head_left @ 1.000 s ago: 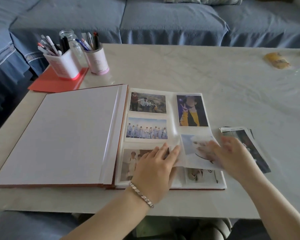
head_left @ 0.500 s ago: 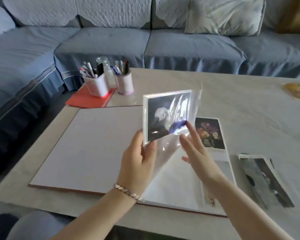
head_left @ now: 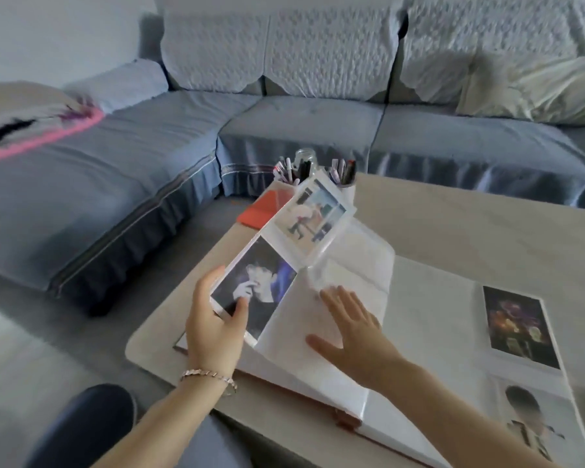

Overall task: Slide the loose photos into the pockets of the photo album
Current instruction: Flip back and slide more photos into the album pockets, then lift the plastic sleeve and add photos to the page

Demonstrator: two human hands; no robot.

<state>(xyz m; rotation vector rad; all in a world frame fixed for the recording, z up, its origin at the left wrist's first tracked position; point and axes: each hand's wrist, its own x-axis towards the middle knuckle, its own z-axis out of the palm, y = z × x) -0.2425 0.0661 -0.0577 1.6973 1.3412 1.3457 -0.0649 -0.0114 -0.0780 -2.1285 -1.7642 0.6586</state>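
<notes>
- While one filled leaf (head_left: 304, 228) stands lifted mid-turn, the photo album (head_left: 429, 319) lies open at the near-left corner of the surface (head_left: 470, 224).
- Hands: left hand (head_left: 213, 336) pinches the leaf's edge, thumb on a dark photo (head_left: 267, 282); right hand (head_left: 355, 336) lies spread flat on the page beneath.
- Progress, as I judge it: four pockets visibly filled, blank pockets remain, and the loose photos are not clearly in view.
- Leaf tip is near the pen cups (head_left: 343, 173); there is bare surface beyond the album.

A blue-grey corner sofa (head_left: 284, 130) with pale quilted back covers (head_left: 318, 52) stands behind a light table (head_left: 470, 228).
</notes>
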